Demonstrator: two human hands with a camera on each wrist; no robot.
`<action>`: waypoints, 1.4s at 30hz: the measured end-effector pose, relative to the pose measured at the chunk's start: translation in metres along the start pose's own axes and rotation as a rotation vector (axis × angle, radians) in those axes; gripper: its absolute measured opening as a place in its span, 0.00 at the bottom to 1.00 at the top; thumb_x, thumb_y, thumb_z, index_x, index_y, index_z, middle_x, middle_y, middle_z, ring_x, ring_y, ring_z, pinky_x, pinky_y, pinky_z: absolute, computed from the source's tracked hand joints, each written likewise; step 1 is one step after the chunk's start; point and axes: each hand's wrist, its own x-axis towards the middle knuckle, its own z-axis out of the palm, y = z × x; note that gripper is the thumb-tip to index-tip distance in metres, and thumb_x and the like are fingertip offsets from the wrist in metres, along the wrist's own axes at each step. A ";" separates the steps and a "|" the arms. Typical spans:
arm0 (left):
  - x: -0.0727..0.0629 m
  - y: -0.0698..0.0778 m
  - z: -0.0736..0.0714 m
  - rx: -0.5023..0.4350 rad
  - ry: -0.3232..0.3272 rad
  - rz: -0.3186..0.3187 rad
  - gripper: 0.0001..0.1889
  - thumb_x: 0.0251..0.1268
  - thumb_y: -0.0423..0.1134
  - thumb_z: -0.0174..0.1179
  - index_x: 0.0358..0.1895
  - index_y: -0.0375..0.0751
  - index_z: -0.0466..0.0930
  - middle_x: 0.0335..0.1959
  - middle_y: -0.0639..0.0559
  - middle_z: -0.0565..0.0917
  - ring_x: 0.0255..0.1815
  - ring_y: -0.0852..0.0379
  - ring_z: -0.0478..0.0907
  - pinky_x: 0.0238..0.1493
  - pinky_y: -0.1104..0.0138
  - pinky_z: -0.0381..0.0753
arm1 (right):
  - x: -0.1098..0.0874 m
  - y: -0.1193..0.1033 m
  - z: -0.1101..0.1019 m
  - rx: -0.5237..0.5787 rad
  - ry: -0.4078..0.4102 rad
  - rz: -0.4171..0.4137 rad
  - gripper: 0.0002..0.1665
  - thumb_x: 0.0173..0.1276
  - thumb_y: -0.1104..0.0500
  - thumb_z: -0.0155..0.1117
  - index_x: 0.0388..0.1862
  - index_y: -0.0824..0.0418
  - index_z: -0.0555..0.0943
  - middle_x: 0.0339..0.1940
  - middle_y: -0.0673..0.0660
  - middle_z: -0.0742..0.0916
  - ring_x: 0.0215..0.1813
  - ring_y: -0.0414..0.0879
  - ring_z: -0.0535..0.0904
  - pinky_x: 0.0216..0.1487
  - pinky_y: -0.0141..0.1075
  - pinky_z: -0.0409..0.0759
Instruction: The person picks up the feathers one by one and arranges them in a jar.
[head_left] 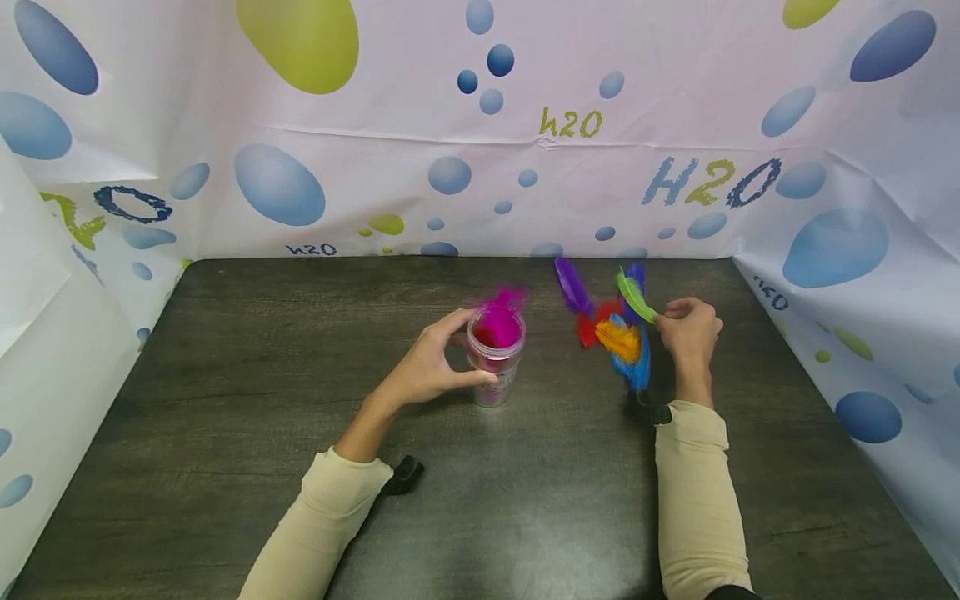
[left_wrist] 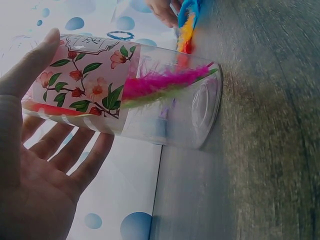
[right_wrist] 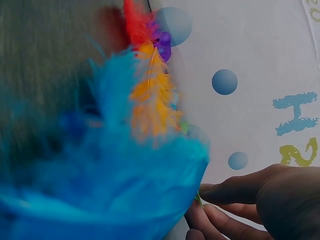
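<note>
Left grip [head_left: 429, 364] curls round a cup [head_left: 510, 365]; right grip [head_left: 690, 332] pinches a green feather [head_left: 635, 297]; snagging might drag the blue feather [head_left: 638, 273].

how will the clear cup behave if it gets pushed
The clear cup may tip, standing taller than it is wide. It is probably light, as what shows inside looks like feathers. Looking smooth, it could slip a little, though the left hand grips it.
</note>
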 end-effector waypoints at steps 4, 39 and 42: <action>0.000 0.000 0.000 -0.003 -0.004 -0.001 0.42 0.52 0.27 0.79 0.72 0.30 0.69 0.65 0.39 0.78 0.62 0.45 0.79 0.62 0.58 0.83 | 0.001 0.001 -0.001 0.004 0.002 0.003 0.21 0.68 0.66 0.66 0.58 0.72 0.82 0.55 0.71 0.86 0.70 0.63 0.66 0.72 0.57 0.66; 0.001 0.000 0.000 0.013 0.008 0.011 0.41 0.52 0.27 0.79 0.70 0.28 0.70 0.62 0.38 0.79 0.60 0.44 0.80 0.60 0.53 0.84 | -0.004 -0.016 -0.014 0.131 0.282 -0.106 0.17 0.67 0.66 0.60 0.51 0.69 0.87 0.46 0.67 0.91 0.44 0.45 0.82 0.64 0.42 0.75; 0.000 0.000 0.000 0.015 0.009 0.010 0.40 0.52 0.28 0.79 0.70 0.28 0.70 0.62 0.38 0.80 0.60 0.44 0.80 0.60 0.53 0.84 | -0.006 -0.020 -0.017 0.150 0.302 -0.120 0.16 0.67 0.65 0.61 0.51 0.67 0.88 0.42 0.60 0.92 0.32 0.31 0.77 0.51 0.34 0.79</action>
